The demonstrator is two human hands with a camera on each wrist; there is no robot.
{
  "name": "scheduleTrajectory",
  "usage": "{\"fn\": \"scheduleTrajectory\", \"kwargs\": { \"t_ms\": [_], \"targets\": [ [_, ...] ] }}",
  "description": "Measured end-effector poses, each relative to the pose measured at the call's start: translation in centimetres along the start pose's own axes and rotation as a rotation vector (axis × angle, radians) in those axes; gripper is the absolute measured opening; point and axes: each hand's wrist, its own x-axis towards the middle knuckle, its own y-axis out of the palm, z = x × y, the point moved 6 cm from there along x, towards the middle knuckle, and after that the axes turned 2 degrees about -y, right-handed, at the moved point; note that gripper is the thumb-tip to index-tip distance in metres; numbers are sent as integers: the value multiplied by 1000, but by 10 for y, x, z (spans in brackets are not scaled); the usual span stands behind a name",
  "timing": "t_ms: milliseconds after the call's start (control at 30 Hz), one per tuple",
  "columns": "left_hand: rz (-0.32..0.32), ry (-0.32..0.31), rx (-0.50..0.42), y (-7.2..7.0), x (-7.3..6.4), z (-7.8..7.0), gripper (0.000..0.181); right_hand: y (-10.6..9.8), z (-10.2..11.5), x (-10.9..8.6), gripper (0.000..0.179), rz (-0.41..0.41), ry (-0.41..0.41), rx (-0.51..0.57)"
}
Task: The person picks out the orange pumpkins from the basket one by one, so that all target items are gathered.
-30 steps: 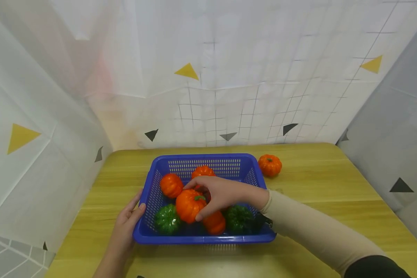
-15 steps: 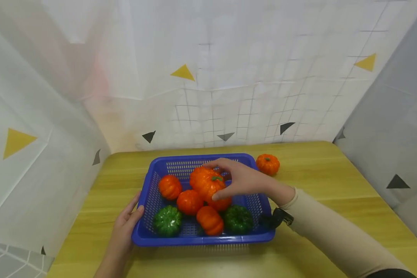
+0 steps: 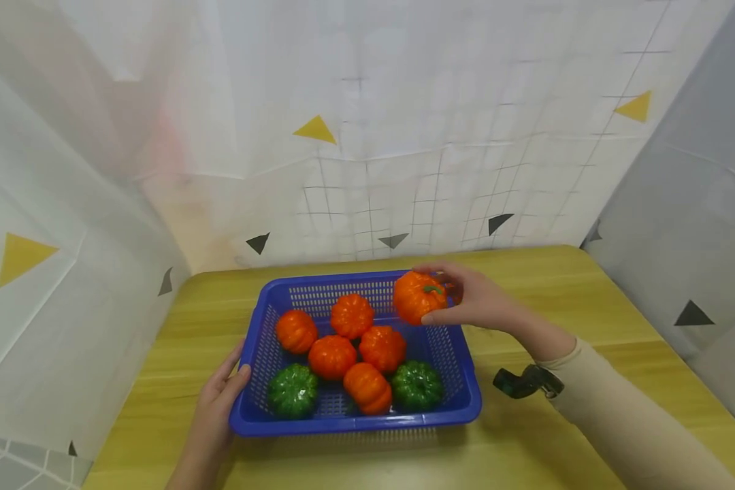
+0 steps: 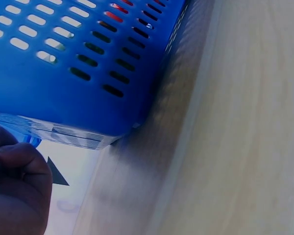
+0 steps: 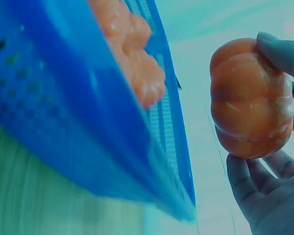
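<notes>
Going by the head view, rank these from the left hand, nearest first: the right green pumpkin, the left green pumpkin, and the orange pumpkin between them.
1. Left green pumpkin: front-left of the basket, just inside the wall by the left hand.
2. Orange pumpkin: front middle.
3. Right green pumpkin: front row, right part.

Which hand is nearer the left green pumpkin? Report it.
Left. The left hand holds the basket left of that green pumpkin; the right hand is farther right, holding an orange pumpkin.

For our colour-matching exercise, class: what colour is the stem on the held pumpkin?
Green; the stem shows best in the head view.
</notes>
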Motion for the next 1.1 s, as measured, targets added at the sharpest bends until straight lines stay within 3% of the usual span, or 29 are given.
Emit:
{"fn": "scheduleTrajectory", "kwargs": {
  "t_ms": [133, 367, 600, 1100],
  "targets": [
    [2, 2, 3, 0, 0, 0, 56, -22, -12, -11, 76, -68, 53, 18],
    [11, -6, 9, 0, -1, 0, 57, -60, -35, -31, 77, -212, 123, -103],
    [22, 3, 8, 0, -1, -1, 56, -92, -69, -48, 81, -320, 249, -108],
    [15, 5, 13, 0, 0, -1, 55, -122, -137, -69, 95, -430, 423, -156]
  ]
}}
